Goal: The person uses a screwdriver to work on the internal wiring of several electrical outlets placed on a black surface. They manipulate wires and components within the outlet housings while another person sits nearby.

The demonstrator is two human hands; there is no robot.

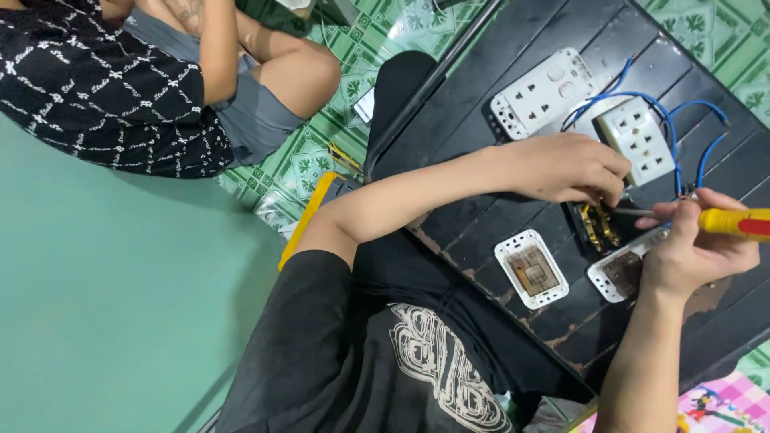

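Two hands are used w/ the socket module (pixel 597 227) on the black table (pixel 481 120). It's pinched steady by the left hand (pixel 565 167); a yellow screwdriver (pixel 722 220) is gripped in the right hand (pixel 694 248), tip at its terminals, hands close together.

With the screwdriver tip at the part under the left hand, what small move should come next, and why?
Probably turn the screwdriver in place. The right hand holds its yellow handle, its tip meets the brass-coloured part that the left hand pins on the dark table. Whether the tip sits in a screw cannot be told.
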